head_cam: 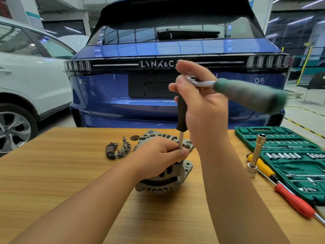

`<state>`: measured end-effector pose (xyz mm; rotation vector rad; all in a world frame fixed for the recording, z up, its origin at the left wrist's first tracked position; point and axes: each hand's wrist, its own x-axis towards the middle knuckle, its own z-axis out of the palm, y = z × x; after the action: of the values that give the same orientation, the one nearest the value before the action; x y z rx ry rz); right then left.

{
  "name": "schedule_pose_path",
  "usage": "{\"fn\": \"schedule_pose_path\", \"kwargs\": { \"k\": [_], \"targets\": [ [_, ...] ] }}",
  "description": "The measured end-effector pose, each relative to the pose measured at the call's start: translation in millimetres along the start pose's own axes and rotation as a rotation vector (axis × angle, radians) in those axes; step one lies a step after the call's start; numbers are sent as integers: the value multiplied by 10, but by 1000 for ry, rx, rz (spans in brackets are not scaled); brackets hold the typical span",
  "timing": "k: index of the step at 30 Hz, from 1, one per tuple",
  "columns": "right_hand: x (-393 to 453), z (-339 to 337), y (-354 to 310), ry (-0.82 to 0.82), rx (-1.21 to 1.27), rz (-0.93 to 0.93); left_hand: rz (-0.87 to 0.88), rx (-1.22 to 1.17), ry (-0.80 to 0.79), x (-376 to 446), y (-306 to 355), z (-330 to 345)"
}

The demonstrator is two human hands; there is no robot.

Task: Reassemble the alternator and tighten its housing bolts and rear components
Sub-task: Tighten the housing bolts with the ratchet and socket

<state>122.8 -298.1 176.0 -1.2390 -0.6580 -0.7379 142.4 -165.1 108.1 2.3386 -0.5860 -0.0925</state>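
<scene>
Right hand (198, 95) is up high, wrapped around the head of a ratchet (246, 93) whose green handle sticks out to its right (blurred, so it's swinging). Straight below that hand a black-gripped extension (182, 113) drops down to the alternator (165, 175), which sits on the worktop (61, 173) with the left hand (158, 154) clamped over its top, fingers pinching the steel shaft just above the bolt.

Risk as I see it: that stack is tall, and if the right hand drifts off vertical the socket can cam off the bolt and round it, or the alternator tips, since only one palm is pinning it. Fingers that close to the socket could get nipped too.

Left of the left hand, the loose rectifier bits (121, 149) still aren't fitted. Right of both hands sit the green socket case (288, 155) and a red screwdriver (295, 201).
</scene>
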Motion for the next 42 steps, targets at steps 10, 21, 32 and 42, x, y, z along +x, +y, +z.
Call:
{"fn": "schedule_pose_path", "kwargs": {
  "k": [10,21,32,42],
  "targets": [
    [142,-31,107,-246,352,383,-53,-13,3,-14,14,7],
    [22,-7,6,-141,196,280,-13,50,-2,21,-17,33],
    [-11,185,50,137,-167,-38,56,18,-26,-7,1,10],
    [103,57,11,99,82,246,39,18,-55,-3,9,-1]
  ]
}}
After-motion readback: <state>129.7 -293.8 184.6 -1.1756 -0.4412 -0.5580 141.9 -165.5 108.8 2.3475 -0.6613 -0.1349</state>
